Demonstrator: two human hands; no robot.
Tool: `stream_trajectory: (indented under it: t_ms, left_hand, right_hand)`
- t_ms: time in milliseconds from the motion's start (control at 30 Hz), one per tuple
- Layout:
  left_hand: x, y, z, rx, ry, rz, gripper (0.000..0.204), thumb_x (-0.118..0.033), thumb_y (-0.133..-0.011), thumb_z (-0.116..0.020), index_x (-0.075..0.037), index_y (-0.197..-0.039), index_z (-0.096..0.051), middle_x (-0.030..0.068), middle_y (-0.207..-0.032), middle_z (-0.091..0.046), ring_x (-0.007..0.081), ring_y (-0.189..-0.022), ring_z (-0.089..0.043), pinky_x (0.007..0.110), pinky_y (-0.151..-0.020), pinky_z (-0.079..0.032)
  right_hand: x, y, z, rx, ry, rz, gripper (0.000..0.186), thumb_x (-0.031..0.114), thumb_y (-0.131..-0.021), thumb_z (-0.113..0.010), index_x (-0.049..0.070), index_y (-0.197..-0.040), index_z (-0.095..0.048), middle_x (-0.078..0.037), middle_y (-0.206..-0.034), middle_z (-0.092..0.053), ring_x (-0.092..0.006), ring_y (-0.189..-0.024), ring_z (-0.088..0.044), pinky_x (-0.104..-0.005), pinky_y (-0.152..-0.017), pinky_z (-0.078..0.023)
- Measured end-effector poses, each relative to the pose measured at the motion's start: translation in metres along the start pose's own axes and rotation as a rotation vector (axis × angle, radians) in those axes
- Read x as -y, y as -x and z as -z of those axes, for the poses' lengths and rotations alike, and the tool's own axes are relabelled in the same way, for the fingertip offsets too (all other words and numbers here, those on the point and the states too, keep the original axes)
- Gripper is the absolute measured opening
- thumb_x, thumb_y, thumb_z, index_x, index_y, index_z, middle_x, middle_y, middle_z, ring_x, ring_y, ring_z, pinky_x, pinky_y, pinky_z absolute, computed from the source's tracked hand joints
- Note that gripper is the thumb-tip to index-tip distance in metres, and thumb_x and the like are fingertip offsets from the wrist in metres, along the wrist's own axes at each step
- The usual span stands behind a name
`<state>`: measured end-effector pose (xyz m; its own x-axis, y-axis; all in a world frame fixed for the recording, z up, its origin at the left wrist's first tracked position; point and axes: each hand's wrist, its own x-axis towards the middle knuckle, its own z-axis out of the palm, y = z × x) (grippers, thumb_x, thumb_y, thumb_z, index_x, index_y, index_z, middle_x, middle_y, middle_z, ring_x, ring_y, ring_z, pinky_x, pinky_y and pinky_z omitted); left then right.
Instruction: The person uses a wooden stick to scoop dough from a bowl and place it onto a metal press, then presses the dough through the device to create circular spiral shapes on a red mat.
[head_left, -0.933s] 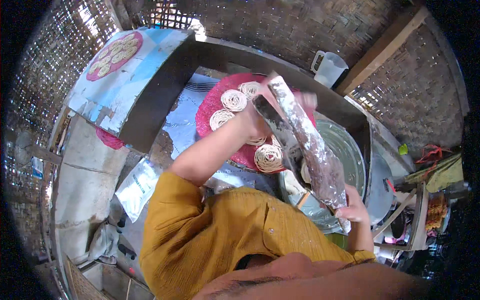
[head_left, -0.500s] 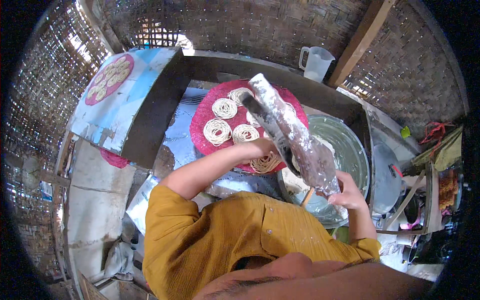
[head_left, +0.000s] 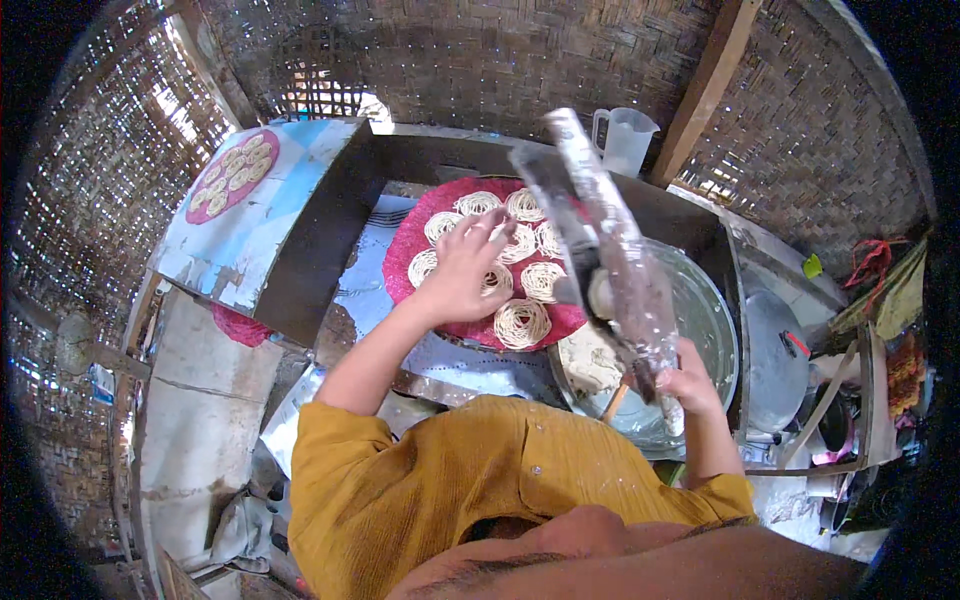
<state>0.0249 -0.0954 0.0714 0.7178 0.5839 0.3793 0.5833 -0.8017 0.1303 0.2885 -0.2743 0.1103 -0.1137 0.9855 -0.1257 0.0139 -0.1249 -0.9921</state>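
My left hand (head_left: 466, 272) hovers over or rests on pale coiled strands, fingers spread, holding nothing; whether it touches them I cannot tell. Several flat round nests of strands (head_left: 521, 324) lie on a round red mesh mat (head_left: 408, 228). My right hand (head_left: 690, 380) grips the lower end of a long two-armed press (head_left: 632, 275), smeared with white dough or flour. The press is tilted, its far end up and leftward over the mat's right edge, and slightly blurred. Beneath it, a large basin (head_left: 722, 310) contains pale dough (head_left: 590, 360) and a wooden stick (head_left: 616, 402).
To the left, a second red mat with pale nests (head_left: 235, 175) lies on a blue-and-white board (head_left: 300, 165). A clear plastic jug (head_left: 628, 142) stands at the back by a wooden post (head_left: 715, 90). A round metal lid (head_left: 775, 345) is right of the basin.
My left hand has moved from beside the press leftward over the nests, its fingers spreading. The press has shifted right and away, uncovering more nests. My right hand still grips it.
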Motion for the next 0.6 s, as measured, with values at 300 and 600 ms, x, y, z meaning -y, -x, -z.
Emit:
stream_trajectory:
  t_ms: [300, 600]
  left_hand:
    - [0.031, 0.115, -0.074, -0.411, 1.494, 0.644, 0.034, -0.027, -0.086, -0.043, -0.006, -0.112, -0.043, 0.0096, -0.106, -0.048, 0.0174, -0.087, -0.050, 0.032, -0.077, -0.045]
    - [0.068, 0.252, -0.093, 0.183, 0.310, 1.053, 0.022, -0.022, -0.056, -0.064, -0.002, -0.063, -0.060, 0.0071, -0.058, -0.058, 0.0155, -0.048, -0.054, 0.029, -0.048, -0.044]
  right_hand:
    - [-0.006, -0.061, -0.070, 0.518, -0.013, 0.204, 0.056, 0.015, -0.077, -0.058, 0.006, -0.126, -0.034, -0.005, -0.099, -0.053, -0.0090, -0.082, -0.053, -0.0226, -0.072, -0.042]
    - [-0.122, -0.132, 0.058, -0.558, -0.148, 0.012, 0.025, 0.002, -0.078, -0.046, -0.001, -0.102, -0.052, -0.007, -0.076, -0.058, -0.0131, -0.057, -0.055, -0.0236, -0.054, -0.048]
